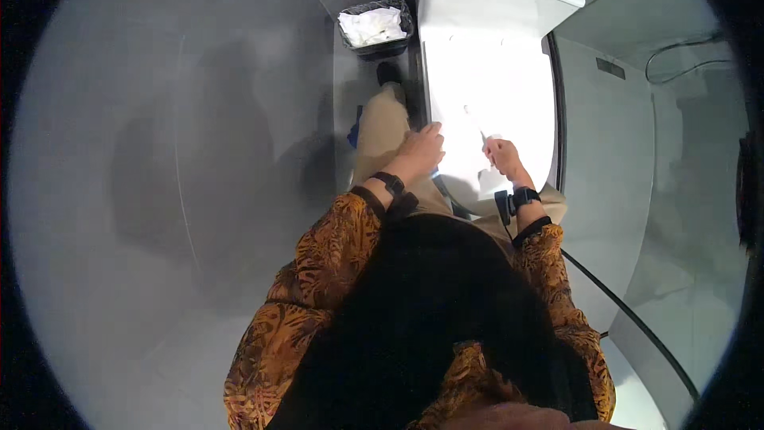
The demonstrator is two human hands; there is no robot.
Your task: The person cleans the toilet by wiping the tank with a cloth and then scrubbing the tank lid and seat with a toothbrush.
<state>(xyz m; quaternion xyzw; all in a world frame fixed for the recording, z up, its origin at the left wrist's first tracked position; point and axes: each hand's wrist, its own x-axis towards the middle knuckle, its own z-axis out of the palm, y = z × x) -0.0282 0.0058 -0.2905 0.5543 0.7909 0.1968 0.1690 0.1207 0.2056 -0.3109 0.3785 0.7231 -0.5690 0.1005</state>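
Note:
A white toilet lid (485,80), lowered and very bright in the light, lies in front of me below the cistern (493,0). My right hand (501,158) is over the near part of the lid, its fingers closed round a thin white stick-like tool (476,121). The tool slants up and left across the lid; its exact kind is washed out by glare. At the lid's left edge rests my left hand (423,150), fingers partly extended and touching the rim, with nothing visible in it.
A black-lined waste bin (376,28) with white paper in it stands left of the cistern. Grey tiled wall (199,151) rises on the left. A dark hose (637,318) runs along the lower right, and a floor drain (610,68) lies at the upper right.

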